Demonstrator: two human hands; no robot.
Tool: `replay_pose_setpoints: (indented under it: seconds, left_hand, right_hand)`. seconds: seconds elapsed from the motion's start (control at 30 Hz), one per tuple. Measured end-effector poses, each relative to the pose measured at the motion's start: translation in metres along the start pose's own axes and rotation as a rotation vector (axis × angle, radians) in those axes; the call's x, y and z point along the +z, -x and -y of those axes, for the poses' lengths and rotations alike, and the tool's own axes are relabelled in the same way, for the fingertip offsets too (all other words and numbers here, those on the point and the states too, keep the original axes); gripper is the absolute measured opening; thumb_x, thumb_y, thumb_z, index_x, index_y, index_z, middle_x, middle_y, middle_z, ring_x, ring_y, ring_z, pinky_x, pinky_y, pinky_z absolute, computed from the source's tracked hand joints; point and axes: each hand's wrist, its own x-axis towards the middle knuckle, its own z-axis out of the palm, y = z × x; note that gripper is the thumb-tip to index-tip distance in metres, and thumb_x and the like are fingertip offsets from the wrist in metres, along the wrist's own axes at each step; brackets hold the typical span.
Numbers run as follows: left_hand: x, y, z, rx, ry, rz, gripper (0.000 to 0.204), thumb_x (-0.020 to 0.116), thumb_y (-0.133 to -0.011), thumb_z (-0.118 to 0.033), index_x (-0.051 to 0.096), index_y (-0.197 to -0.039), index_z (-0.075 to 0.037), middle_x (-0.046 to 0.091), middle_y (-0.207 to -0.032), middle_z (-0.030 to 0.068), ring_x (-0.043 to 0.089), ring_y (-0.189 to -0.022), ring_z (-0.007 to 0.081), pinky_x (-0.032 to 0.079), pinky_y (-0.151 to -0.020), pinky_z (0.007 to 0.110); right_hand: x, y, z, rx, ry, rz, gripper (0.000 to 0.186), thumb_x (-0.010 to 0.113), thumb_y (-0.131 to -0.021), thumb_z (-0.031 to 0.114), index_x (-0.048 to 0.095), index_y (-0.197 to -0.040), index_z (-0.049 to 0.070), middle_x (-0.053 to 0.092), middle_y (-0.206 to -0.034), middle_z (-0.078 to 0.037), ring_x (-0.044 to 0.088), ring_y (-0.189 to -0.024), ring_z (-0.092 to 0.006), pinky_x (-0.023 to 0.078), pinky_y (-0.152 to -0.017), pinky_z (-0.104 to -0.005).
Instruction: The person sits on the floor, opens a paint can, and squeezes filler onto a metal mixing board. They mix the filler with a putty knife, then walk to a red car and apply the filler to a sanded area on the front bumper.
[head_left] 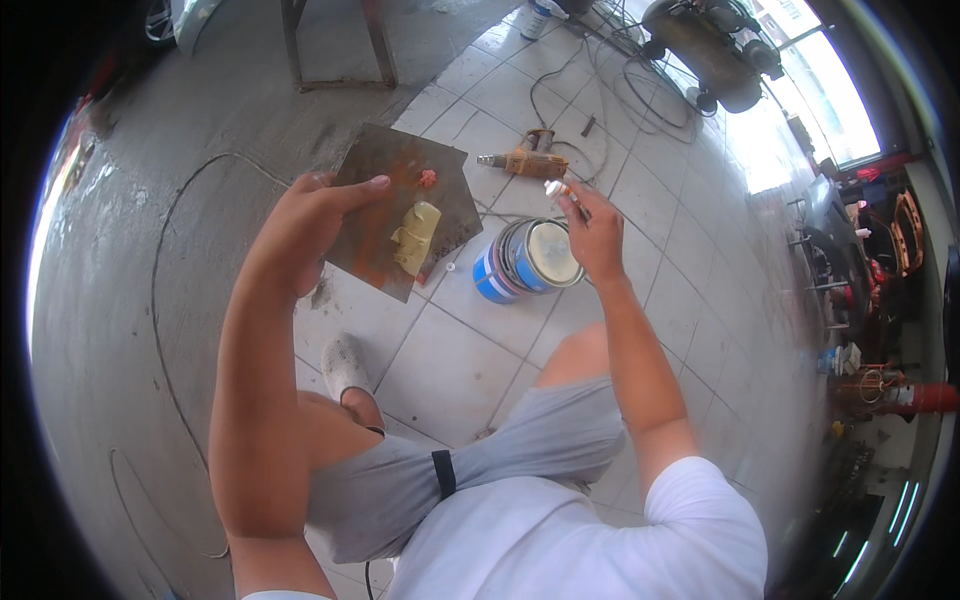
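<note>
My left hand [325, 215] grips the left side of a square, stained metal plate [360, 245], thumb on top. On the plate lie a patch of pale yellow paste [416, 235] and a small red blob [427, 178]. My right hand [590, 230] is closed on a small tube with a white tip [556, 188], right of the plate. Below that hand stands a blue-and-white can [496, 280] beside another round can with a pale lid [548, 254]. A small white cap [450, 267] lies on the tiles [450, 360] near the plate.
An orange heat gun [535, 165] lies on the floor beyond the cans, among cables [545, 115]. An air compressor [705, 55] stands at the upper right, a white container [540, 18] at the top and a metal stand [340, 80] upper left. Assorted equipment [880, 390] lines the right side.
</note>
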Motion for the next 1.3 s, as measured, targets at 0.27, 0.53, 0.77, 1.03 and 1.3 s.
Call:
replay_pose_setpoints:
  seconds: [0.27, 0.53, 0.77, 1.03, 1.3]
  left_hand:
    - [0.006, 0.011, -0.009, -0.022, 0.271, 0.195, 0.068, 0.084, -0.086, -0.034, 0.056, -0.131, 0.008, 0.063, -0.123, 0.0274, 0.062, -0.121, 0.0359, 0.038, -0.112, 0.047]
    - [0.009, -0.004, 0.006, 0.066, -0.130, 0.098, 0.078, 0.080, -0.088, -0.039, 0.051, -0.137, 0.014, 0.061, -0.128, 0.0323, 0.060, -0.123, 0.0386, 0.043, -0.107, 0.048]
    - [0.051, 0.014, -0.018, 0.155, -0.172, 0.156, 0.059, 0.074, -0.091, -0.030, 0.061, -0.132, 0.010, 0.070, -0.116, 0.0208, 0.068, -0.108, 0.0277, 0.053, -0.093, 0.039]
    - [0.032, -0.016, 0.005, 0.142, -0.021, 0.142, 0.045, 0.074, -0.093, -0.024, 0.062, -0.124, 0.006, 0.069, -0.109, 0.0106, 0.067, -0.098, 0.0206, 0.053, -0.088, 0.035]
    - [0.063, -0.007, -0.009, 0.110, -0.080, 0.368, 0.045, 0.072, -0.095, -0.025, 0.067, -0.128, 0.005, 0.070, -0.115, 0.0097, 0.066, -0.102, 0.0191, 0.051, -0.091, 0.033]
  right_hand:
    - [0.048, 0.066, -0.095, 0.085, 0.152, -0.034, 0.034, 0.070, -0.094, 0.012, 0.071, -0.128, 0.008, 0.067, -0.116, -0.013, 0.065, -0.105, -0.0336, 0.052, -0.091, -0.0440]
    - [0.053, 0.063, -0.093, 0.166, 0.160, -0.025, 0.043, 0.074, -0.093, 0.026, 0.069, -0.132, 0.010, 0.069, -0.121, -0.012, 0.063, -0.116, -0.0343, 0.046, -0.100, -0.0488]
    - [0.025, 0.070, -0.083, 0.134, 0.125, -0.275, 0.033, 0.076, -0.087, 0.015, 0.073, -0.118, 0.004, 0.070, -0.117, -0.016, 0.065, -0.110, -0.0367, 0.051, -0.094, -0.0485]
    - [-0.098, 0.095, 0.102, -0.310, -1.646, 0.108, 0.044, 0.065, -0.103, 0.039, 0.069, -0.118, -0.002, 0.066, -0.120, -0.018, 0.062, -0.119, -0.0324, 0.052, -0.099, -0.0472]
    - [-0.197, 0.087, 0.189, -0.989, -1.645, -0.147, 0.054, 0.059, -0.103, 0.050, 0.068, -0.113, -0.002, 0.061, -0.111, -0.022, 0.062, -0.105, -0.0304, 0.051, -0.087, -0.0441]
